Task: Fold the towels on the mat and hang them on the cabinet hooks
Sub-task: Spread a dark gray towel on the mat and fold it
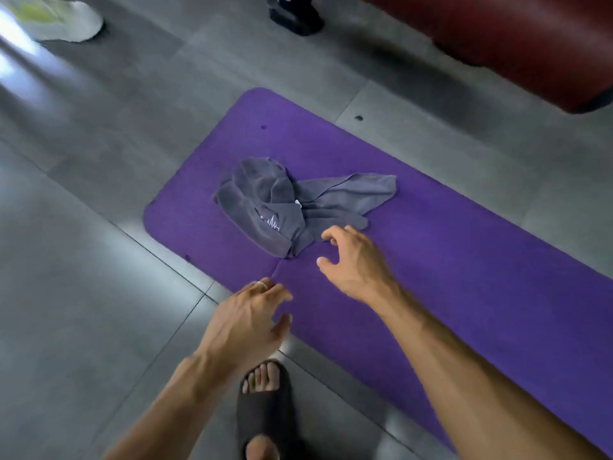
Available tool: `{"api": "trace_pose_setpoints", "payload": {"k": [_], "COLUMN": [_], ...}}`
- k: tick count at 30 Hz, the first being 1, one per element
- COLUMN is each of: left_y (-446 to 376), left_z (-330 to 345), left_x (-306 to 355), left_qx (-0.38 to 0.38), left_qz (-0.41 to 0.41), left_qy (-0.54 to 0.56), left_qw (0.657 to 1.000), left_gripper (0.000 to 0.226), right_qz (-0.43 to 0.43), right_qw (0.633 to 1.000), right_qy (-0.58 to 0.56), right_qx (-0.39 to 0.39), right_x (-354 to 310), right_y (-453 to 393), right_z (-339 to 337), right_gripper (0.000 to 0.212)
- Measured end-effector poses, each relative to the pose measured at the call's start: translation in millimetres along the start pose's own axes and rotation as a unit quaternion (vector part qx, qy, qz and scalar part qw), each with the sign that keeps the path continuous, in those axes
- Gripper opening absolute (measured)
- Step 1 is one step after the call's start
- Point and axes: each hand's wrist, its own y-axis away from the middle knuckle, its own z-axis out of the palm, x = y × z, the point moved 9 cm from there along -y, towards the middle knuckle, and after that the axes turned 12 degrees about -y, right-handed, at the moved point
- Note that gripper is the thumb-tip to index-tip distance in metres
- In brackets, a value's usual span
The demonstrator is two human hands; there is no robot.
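A crumpled grey towel point(292, 204) with small white stitching lies near the left end of a purple mat point(447, 247) on the floor. It may be more than one towel bunched together; I cannot tell. My right hand point(355, 263) hovers over the mat just below and right of the towel, fingers loosely spread and curved, holding nothing. My left hand point(247, 318), with a ring on one finger, is lower, over the mat's near edge, fingers relaxed and empty. Neither hand touches the towel.
Grey floor tiles point(99, 227) surround the mat. My foot in a dark slide sandal point(263, 410) stands by the near edge. A dark red sofa point(514, 38) fills the top right. A black object point(295, 14) and a white shoe point(63, 18) sit at the top.
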Motion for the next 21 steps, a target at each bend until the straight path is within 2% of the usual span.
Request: {"api": "trace_pose_setpoints", "payload": {"k": [4, 6, 8, 10, 13, 15, 18, 21], "left_y": [-84, -115, -140, -164, -193, -203, -205, -210], "left_z": [93, 126, 151, 168, 180, 183, 167, 148], "left_x": [-64, -88, -108, -126, -145, -146, -141, -124], "left_qx": [0.0, 0.008, 0.029, 0.051, 0.077, 0.093, 0.169, 0.216], "left_qz": [0.012, 0.012, 0.02, 0.025, 0.036, 0.052, 0.074, 0.099], "left_qy": [-0.014, -0.018, -0.03, -0.043, -0.077, -0.113, -0.115, -0.096], "left_qw": [1.0, 1.0, 0.999, 0.997, 0.993, 0.988, 0.976, 0.967], "left_gripper": [0.034, 0.037, 0.046, 0.057, 0.074, 0.079, 0.062, 0.035], "right_qz": [-0.022, -0.079, -0.145, -0.184, -0.189, -0.16, -0.113, -0.064], "right_qw": [1.0, 0.997, 0.985, 0.969, 0.97, 0.984, 0.992, 0.996], "right_qy": [-0.009, 0.01, 0.093, 0.164, 0.136, 0.053, -0.058, -0.062], "right_qx": [0.002, 0.025, 0.027, 0.027, 0.072, 0.054, 0.006, 0.015], "right_x": [44, 53, 61, 69, 74, 77, 86, 117], "right_y": [-85, -115, -134, -147, -161, -165, -154, -131], "right_z": [100, 136, 169, 191, 191, 185, 160, 115], "right_gripper": [0.046, 0.058, 0.068, 0.063, 0.029, 0.023, 0.016, 0.016]}}
